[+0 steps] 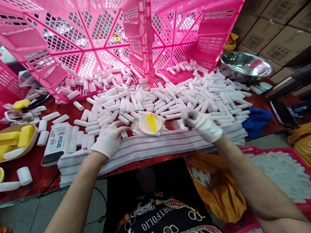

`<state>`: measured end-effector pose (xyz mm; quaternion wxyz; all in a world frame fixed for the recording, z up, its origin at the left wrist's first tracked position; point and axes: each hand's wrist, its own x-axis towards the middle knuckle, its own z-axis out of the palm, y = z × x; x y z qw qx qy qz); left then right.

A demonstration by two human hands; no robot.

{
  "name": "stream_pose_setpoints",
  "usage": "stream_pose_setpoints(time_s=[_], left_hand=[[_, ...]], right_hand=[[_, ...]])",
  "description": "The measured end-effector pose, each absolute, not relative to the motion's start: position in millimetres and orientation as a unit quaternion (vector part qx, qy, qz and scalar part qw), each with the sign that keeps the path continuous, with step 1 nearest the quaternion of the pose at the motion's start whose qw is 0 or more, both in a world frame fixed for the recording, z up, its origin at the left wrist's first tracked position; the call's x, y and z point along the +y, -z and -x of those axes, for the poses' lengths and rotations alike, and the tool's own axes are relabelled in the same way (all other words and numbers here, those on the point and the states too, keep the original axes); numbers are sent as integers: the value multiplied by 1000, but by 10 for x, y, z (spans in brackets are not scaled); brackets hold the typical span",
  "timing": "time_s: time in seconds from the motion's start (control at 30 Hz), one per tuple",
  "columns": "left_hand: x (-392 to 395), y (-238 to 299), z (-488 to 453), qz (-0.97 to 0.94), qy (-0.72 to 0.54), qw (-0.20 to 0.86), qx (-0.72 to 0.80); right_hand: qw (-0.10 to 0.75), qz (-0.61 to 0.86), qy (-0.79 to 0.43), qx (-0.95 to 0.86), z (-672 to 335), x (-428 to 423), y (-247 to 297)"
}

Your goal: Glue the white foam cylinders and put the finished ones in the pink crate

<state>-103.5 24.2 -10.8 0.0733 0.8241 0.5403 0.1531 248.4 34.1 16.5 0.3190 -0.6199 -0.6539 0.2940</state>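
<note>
My left hand [108, 136], in a white glove, rests with fingers spread on the white towel [153, 146] at the table's front edge, touching loose white tubes [170, 96]. My right hand [203, 124], also gloved, is curled shut at the edge of the tube heap; what it pinches is hidden. Between the hands sits a small round dish [150, 123] with yellow paste and a thin stick in it.
Two pink plastic crates [101, 36] stand tipped on their sides behind the heap. Yellow sponges lie in a plate [9, 142] at left, a steel bowl [245, 65] and a blue cloth [257, 120] at right. A red crate [287, 168] of tubes sits below right.
</note>
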Motion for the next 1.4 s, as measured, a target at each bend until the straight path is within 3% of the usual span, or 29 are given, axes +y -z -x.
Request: stream_pose_setpoints(time_s=[0.1, 0.2, 0.37, 0.5, 0.6, 0.7, 1.07, 1.4], left_hand=[[293, 183, 1076, -833, -151, 91, 524], [302, 218, 1112, -821, -162, 131, 531], [228, 210, 1022, -643, -360, 219, 640], [122, 193, 818, -504, -460, 357, 638], [39, 166, 647, -443, -477, 429, 626], [-44, 139, 478, -404, -461, 483, 626], [-62, 349, 303, -529, -402, 421, 618], [-46, 246, 318, -463, -423, 481, 613]], right_hand=[[302, 579, -383, -653, -2043, 371, -25], [343, 526, -459, -628, -1904, 443, 6], [375, 493, -536, -573, -1868, 610, 127], [370, 510, -447, -635, -1726, 677, 281], [376, 493, -353, -700, -1680, 669, 358], [373, 494, -334, -711, -1709, 650, 431], [395, 505, -324, -695, -1755, 483, 547], [396, 520, -305, -693, -1744, 416, 582]])
